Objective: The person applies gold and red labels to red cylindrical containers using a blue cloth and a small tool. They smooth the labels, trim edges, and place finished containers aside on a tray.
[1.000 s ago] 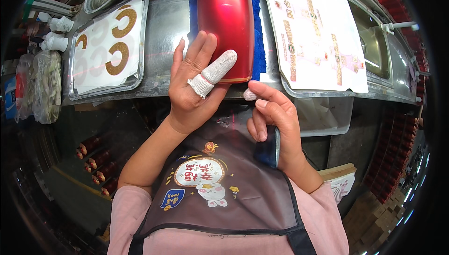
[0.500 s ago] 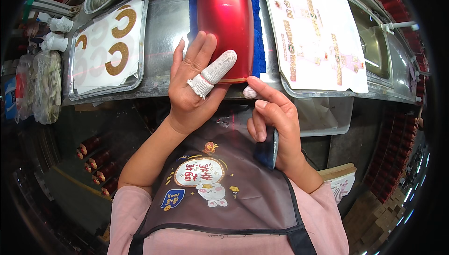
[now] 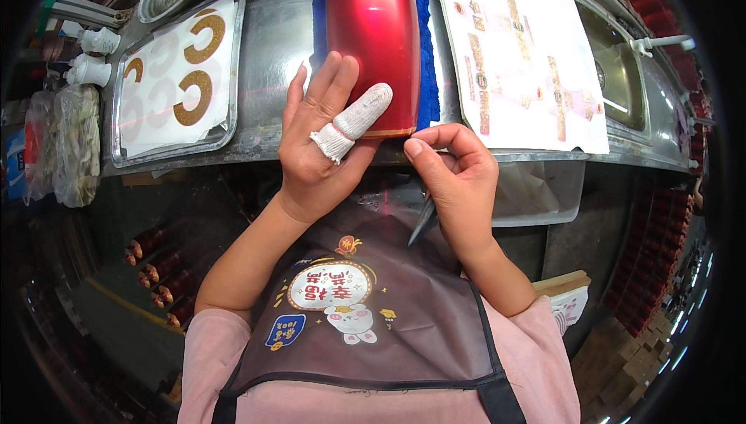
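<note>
Red vessel (image 3: 373,43): glossy, smooth, rounded; lies on crumpled blue cloth (image 3: 425,51), near end at the counter's edge. Left hand (image 3: 322,125), fingers spread wide, one in a knit sleeve (image 3: 361,115), against its near left. Right hand (image 3: 462,171) beside its near right corner: thumb and forefinger close, pinch contents unclear; dark flat tool (image 3: 422,223) held below. Metal counter (image 3: 268,59) separates vessel from the tray (image 3: 236,97) leftward; printed sheet (image 3: 524,74) rightward.

we are turning our right hand (image 3: 466,179), bringing its thumb up beside the index fingertip near the lower rim of the red vessel (image 3: 377,51), and tilting the dark flat tool (image 3: 422,222) edge-on.
</note>
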`<state>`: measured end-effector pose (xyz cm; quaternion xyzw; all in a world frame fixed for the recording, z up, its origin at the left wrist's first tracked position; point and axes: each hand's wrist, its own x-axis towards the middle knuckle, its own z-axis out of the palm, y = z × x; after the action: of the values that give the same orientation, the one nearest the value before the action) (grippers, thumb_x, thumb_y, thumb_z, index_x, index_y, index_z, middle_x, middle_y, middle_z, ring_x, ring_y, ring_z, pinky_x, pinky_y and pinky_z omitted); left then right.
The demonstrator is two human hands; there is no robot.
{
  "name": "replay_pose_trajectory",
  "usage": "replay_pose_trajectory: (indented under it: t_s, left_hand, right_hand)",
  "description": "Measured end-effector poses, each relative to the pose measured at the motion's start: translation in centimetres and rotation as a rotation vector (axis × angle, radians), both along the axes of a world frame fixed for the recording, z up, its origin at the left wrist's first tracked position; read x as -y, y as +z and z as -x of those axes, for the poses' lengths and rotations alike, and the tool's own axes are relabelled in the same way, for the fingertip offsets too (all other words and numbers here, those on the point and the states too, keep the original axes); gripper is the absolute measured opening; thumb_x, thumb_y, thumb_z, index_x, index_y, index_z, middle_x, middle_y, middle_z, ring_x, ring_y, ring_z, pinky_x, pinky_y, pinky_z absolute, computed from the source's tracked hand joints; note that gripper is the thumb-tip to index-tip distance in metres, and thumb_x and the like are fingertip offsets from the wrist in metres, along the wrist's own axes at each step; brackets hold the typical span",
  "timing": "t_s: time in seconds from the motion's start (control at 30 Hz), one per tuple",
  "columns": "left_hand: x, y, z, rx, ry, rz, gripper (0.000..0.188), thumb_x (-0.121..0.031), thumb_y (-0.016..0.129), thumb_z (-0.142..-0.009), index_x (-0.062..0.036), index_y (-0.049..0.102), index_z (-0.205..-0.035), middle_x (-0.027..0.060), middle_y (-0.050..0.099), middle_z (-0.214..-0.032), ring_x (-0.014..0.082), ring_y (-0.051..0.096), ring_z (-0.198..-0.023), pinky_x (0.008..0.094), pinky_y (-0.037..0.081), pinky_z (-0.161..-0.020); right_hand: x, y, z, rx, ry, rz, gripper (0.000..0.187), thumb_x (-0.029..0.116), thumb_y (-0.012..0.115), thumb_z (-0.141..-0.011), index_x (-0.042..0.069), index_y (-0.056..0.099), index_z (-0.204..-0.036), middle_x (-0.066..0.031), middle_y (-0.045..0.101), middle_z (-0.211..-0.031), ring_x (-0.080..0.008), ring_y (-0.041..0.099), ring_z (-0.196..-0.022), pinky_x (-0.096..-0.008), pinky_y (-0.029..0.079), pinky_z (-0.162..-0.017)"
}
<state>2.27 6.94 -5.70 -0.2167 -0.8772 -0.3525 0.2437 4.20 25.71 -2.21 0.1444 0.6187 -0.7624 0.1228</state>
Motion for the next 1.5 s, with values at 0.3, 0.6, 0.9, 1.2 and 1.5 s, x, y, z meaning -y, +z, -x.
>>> replay_pose_trajectory:
  t_s: [0.3,0.6,0.9,1.2,1.5]
  left_hand:
    - [-0.20,0.09,-0.15,0.015,-0.004,-0.013,0.060,0.007,0.074,-0.069,-0.0074,0.072,-0.128,0.0184,0.055,-0.150,0.0358,0.047,-0.144,0.0581,0.030,-0.118]
    - [-0.22,0.09,-0.13,0.018,-0.014,-0.017,0.060,0.005,0.076,-0.069,-0.0074,0.072,-0.128,0.0186,0.054,-0.150,0.0362,0.047,-0.144,0.0576,0.030,-0.118]
    - [-0.17,0.02,-0.06,0.010,-0.016,-0.018,0.059,0.005,0.075,-0.070,-0.0071,0.072,-0.127,0.0192,0.054,-0.150,0.0363,0.047,-0.144,0.0573,0.030,-0.118]
    - [-0.67,0.36,-0.16,0.041,0.013,-0.068,0.054,-0.001,0.079,-0.072,-0.0145,0.075,-0.125,0.0158,0.058,-0.147,0.0338,0.051,-0.140,0.0575,0.031,-0.115]
    - [-0.09,0.11,-0.10,0.018,-0.019,-0.024,0.058,0.004,0.076,-0.070,-0.0071,0.072,-0.127,0.0194,0.055,-0.149,0.0367,0.047,-0.143,0.0566,0.032,-0.117]
  right_hand:
    - [0.58,-0.51,0.44,-0.125,-0.029,-0.091,0.009,0.004,0.075,-0.091,-0.001,0.068,-0.091,0.0041,0.064,-0.079,0.0033,0.047,-0.061,-0.0153,0.036,-0.054]
    - [0.41,-0.32,0.68,-0.120,-0.015,-0.095,0.007,0.002,0.071,-0.091,0.000,0.065,-0.088,0.0045,0.063,-0.079,0.0023,0.052,-0.063,-0.0150,0.040,-0.057]
    - [0.24,-0.41,0.23,-0.208,-0.019,-0.083,0.006,0.002,0.070,-0.092,0.000,0.065,-0.091,0.0033,0.064,-0.082,0.0012,0.054,-0.066,-0.0158,0.043,-0.059]
    - [0.13,-0.37,0.32,-0.143,-0.033,-0.019,0.006,0.005,0.070,-0.094,0.001,0.066,-0.094,0.0041,0.062,-0.078,0.0022,0.048,-0.059,-0.0158,0.036,-0.051]
    - [0.64,-0.76,0.53,-0.167,-0.068,-0.176,0.007,0.003,0.074,-0.089,-0.001,0.069,-0.087,0.0062,0.060,-0.074,0.0033,0.043,-0.058,-0.0159,0.033,-0.052]
